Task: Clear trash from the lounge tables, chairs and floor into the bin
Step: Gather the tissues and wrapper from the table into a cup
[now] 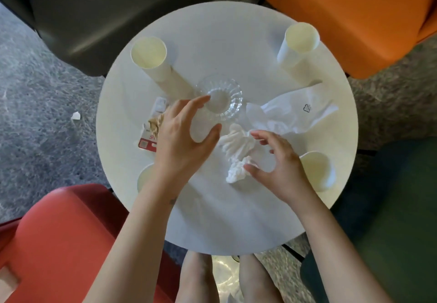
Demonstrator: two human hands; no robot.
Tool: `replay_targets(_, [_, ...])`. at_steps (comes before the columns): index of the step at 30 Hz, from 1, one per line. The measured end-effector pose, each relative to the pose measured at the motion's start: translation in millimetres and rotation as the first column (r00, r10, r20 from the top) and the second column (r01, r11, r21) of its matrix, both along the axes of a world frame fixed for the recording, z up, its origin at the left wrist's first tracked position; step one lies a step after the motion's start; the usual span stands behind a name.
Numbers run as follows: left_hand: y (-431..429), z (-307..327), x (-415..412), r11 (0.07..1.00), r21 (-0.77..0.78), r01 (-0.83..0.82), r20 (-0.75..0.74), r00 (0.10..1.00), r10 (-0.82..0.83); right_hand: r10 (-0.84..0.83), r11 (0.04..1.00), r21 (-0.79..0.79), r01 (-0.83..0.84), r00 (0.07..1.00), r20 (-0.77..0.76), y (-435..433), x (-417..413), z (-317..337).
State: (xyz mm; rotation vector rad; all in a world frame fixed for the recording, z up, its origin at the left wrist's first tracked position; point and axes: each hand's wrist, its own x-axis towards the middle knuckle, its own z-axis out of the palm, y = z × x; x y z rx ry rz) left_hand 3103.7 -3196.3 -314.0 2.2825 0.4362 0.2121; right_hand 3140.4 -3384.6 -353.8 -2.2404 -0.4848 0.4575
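Close the open right grip (281, 161), thumb touching and fingers curved beside the crumpled white paper tissue (236, 146) on the round white bench (224, 220) just nearer than the clear ribbed glass dish (221, 100), round the whole wad, keeping the open, spread left grip (184, 135) clear of that dish.

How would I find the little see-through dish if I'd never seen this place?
Start at the round white table. Near its middle, just beyond the fingertips of the left hand, sits a small clear glass dish. Unlike the tall white paper cups and crumpled white tissue around it, it is see-through, low and round, with ribbed sides.
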Motion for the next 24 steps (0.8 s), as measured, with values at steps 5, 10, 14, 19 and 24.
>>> replay_targets(5, [-38.5, -29.2, -21.6, 0.997, -0.067, 0.036, -0.049, 0.998, -0.04, 0.241, 0.951, -0.197, -0.239, 0.97, -0.017, -2.9, -11.7, -35.1])
replay_targets(10, [-55.9, -57.4, -43.0, 0.995, -0.095, 0.014, -0.109, 0.994, -0.024, 0.283, 0.934, -0.226, -0.278, 0.959, -0.007, 4.0, -8.4, -57.8])
replay_targets(14, [-62.1, -72.8, -49.2, 0.996, -0.09, 0.021, -0.164, 0.986, -0.035, 0.236, 0.943, -0.275, -0.189, 0.96, 0.151, 6.6, -6.5, -65.1])
replay_targets(19, [-63.3, -82.6, -48.8, 0.994, -0.097, 0.047, -0.221, 0.973, -0.067, 0.141, 0.987, -0.096, -0.127, 0.977, 0.16, 7.9, -13.8, -70.3])
replay_targets(24, [-66.2, -82.0, -35.1, 0.992, -0.12, 0.041, -0.245, 0.967, -0.07, 0.077, 0.997, 0.001, -0.077, 0.993, 0.085, 14.7, -25.8, -69.3])
